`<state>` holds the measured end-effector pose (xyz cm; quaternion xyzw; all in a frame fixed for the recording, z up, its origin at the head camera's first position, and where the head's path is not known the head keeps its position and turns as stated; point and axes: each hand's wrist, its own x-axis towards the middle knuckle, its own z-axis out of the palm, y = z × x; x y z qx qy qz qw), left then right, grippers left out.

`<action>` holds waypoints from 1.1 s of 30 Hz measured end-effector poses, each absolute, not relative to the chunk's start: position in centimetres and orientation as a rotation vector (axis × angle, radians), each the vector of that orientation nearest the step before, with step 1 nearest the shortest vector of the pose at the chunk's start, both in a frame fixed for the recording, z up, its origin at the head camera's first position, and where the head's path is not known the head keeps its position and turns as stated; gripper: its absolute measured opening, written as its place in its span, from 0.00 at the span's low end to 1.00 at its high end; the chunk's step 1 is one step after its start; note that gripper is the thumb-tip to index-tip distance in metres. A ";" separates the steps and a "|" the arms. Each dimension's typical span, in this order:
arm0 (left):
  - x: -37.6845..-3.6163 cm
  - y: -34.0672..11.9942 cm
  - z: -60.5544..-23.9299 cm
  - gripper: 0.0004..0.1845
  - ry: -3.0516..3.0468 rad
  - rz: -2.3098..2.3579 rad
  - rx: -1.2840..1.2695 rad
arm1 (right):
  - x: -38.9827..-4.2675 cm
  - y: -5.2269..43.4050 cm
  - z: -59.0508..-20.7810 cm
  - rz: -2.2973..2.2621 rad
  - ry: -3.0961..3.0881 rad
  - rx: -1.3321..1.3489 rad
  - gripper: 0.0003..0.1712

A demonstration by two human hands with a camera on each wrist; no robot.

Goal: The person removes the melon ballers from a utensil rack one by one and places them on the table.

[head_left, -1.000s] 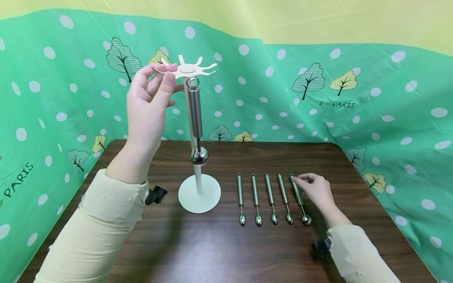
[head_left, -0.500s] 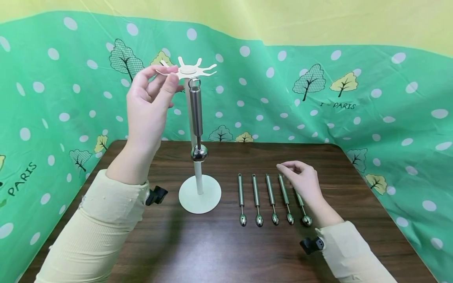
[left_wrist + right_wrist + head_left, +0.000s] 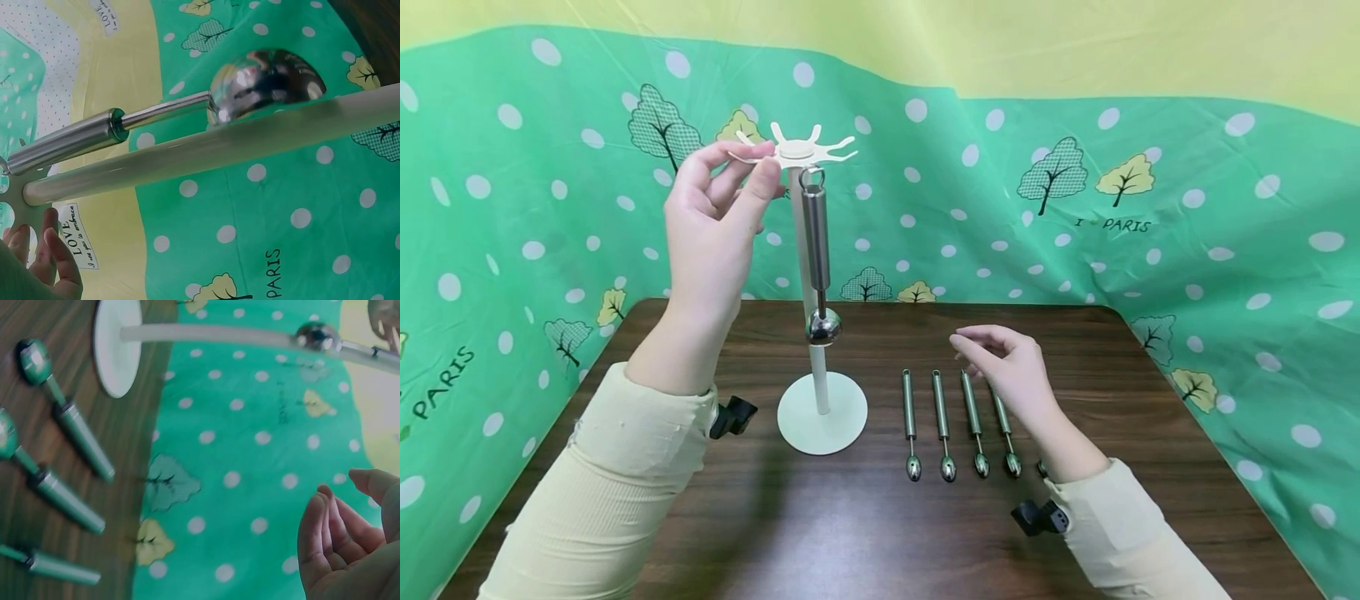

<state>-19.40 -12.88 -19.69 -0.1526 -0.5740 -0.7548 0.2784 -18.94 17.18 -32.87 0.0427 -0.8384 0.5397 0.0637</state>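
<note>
A white rack with several thin arms stands on a pole with a round base. My left hand pinches one of its arms at the top left. From the front arm a steel melon baller hangs by its ring, bowl down; in the left wrist view its bowl shows beside the pole. More melon ballers lie in a row on the table, such as the leftmost one. Above this row my right hand hovers, thumb and fingers apart with nothing between them. It hides parts of the rightmost ones.
The rack's round base stands left of the row on a dark wooden table. Behind hangs a green dotted cloth. Small black cameras are strapped to both wrists.
My right hand has moved left and up, away from the rightmost melon baller, which it touched or nearly touched. My left hand stays at the rack's arm.
</note>
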 end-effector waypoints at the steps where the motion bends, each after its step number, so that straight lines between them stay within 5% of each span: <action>1: -19.4 -12.9 -19.7 0.11 -1.540 -2.026 -0.406 | -18.9 16.8 -32.6 1.657 -2.520 0.147 0.20; 33: -19.5 -12.8 -19.9 0.09 -1.570 -1.968 -0.407 | -19.7 8.8 -26.6 1.827 -2.410 0.554 0.16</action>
